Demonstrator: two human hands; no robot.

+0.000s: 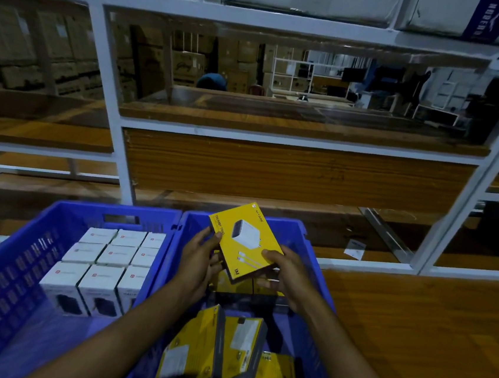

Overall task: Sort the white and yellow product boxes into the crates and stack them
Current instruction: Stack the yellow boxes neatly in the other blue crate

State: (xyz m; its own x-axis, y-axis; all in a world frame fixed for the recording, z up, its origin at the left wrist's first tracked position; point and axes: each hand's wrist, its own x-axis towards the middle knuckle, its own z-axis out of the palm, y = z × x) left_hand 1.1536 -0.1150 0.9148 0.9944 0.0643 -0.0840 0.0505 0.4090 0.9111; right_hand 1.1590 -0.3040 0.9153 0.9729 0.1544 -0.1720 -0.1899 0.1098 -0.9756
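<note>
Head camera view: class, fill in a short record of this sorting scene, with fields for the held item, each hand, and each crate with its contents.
Held item: yellow charger box, tilted, above the right crate
Left hand: grip on the box's left edge
Right hand: grip on its lower right corner, thumb on top
Left crate: blue, holds white boxes standing in tidy rows
Right crate: blue, holds more yellow boxes lying loose and tilted
Sorting state: colours kept apart, one per crate

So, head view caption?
Left hand and right hand hold a yellow box over the right crate; white boxes in left crate.
</note>
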